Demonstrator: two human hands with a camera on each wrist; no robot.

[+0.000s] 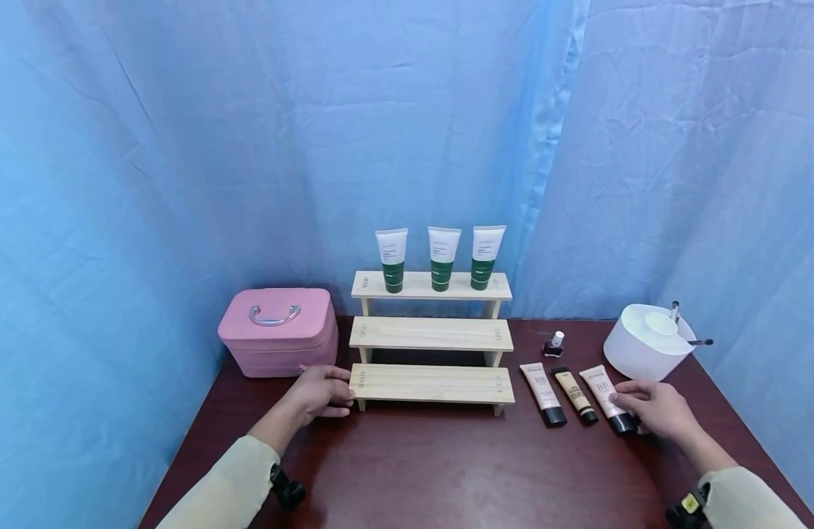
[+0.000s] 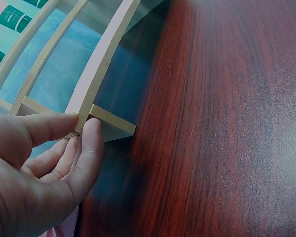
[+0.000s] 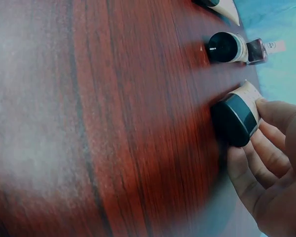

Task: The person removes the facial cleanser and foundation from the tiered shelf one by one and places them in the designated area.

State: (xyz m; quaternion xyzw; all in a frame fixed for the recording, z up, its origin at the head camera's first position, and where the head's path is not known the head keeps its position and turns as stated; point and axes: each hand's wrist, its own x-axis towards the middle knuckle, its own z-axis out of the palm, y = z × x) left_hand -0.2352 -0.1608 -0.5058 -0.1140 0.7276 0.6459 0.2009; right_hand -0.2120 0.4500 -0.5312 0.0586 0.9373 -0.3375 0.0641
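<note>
Pinching the pale-pink plastic tube (image 1: 600,388) at four o'clock, my right grip (image 1: 660,413) should favour its likely stiffer black cap (image 1: 622,424).

Rightmost black-capped tube (image 1: 599,385): perhaps tilted | three-tier wooden rack (image 1: 433,333): upright

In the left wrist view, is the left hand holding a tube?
No, the left hand grips the end of the lowest step of the wooden stand.
</note>
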